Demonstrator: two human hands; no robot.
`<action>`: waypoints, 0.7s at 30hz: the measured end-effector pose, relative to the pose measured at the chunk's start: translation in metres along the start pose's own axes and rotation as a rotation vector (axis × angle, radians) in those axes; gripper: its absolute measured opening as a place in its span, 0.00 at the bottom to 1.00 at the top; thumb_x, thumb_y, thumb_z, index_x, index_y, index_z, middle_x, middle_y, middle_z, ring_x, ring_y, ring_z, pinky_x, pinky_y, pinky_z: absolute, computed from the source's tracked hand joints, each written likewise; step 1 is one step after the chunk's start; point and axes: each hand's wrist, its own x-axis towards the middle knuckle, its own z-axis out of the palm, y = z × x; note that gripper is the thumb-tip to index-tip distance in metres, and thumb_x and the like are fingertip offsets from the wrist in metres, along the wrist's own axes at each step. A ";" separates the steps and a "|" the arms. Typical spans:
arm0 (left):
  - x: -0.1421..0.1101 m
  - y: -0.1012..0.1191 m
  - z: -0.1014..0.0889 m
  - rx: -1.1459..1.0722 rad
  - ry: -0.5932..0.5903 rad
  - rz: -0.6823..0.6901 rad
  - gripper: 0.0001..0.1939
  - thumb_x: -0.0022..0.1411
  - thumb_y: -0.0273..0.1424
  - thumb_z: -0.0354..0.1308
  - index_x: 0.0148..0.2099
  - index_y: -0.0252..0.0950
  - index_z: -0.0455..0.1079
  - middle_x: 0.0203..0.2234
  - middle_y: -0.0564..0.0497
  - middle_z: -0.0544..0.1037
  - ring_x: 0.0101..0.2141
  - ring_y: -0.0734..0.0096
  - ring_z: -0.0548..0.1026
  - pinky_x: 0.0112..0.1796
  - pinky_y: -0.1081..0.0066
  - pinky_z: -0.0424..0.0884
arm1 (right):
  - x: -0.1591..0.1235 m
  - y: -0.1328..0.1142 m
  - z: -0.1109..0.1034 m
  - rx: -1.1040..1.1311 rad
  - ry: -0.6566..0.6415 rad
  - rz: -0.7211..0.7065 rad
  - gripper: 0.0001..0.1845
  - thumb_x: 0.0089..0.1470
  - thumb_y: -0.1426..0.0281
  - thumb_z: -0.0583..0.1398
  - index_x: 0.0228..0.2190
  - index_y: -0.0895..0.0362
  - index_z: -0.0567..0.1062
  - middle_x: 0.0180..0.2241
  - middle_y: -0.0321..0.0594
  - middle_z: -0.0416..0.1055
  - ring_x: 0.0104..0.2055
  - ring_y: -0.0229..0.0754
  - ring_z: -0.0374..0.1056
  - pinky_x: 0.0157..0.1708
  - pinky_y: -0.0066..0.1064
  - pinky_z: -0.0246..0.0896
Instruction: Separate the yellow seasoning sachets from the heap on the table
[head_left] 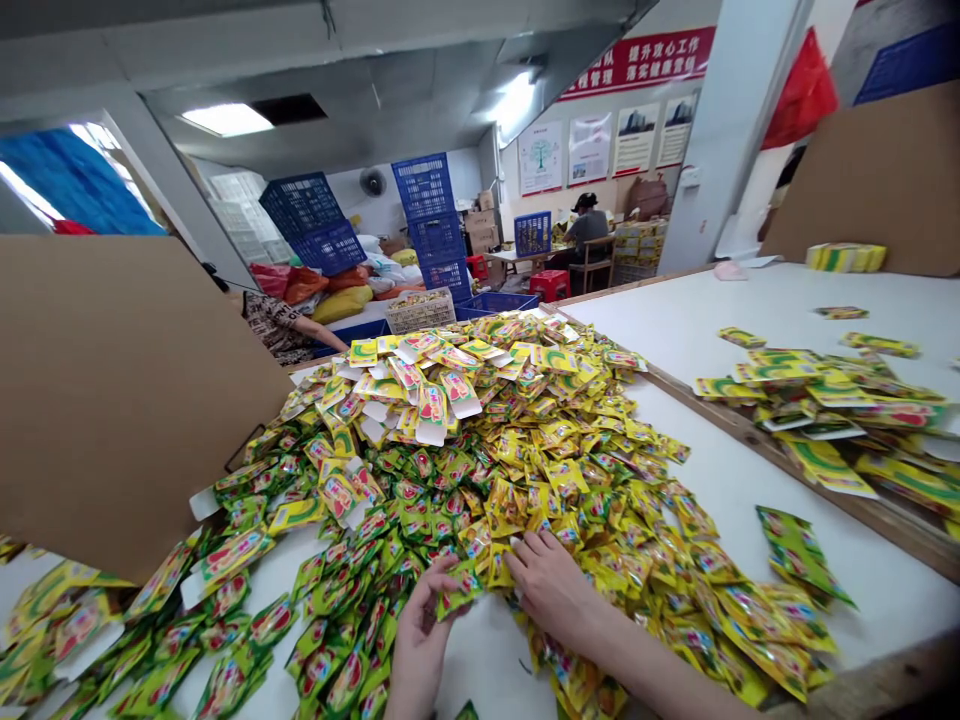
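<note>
Left hand, head view (pixel 426 625): at six o'clock, our fingers pinch a green packet (pixel 460 588).
Right hand (pixel 547 580): at five, we curl fingers over yellow packets (pixel 637 545); gripping, we cannot tell.
Heap (pixel 480 470): colours touch, so our hasty grab could mix them.

Packets (pixel 566 480) lie on the table (pixel 487 660), small cartons (pixel 459 390) atop the heap's back.

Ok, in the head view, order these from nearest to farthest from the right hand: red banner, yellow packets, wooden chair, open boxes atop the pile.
1. Yellow packets: touching the right hand.
2. Open boxes: atop the pile.
3. Wooden chair: beyond the pile.
4. Red banner: far back, high.
</note>
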 end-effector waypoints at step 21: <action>-0.025 -0.019 0.046 -0.118 -0.180 -0.135 0.38 0.54 0.53 0.49 0.59 0.42 0.38 0.37 0.43 0.75 0.35 0.59 0.75 0.29 0.67 0.69 | -0.024 -0.004 -0.047 0.621 0.009 0.100 0.06 0.53 0.74 0.51 0.33 0.54 0.67 0.36 0.40 0.67 0.37 0.42 0.65 0.37 0.33 0.63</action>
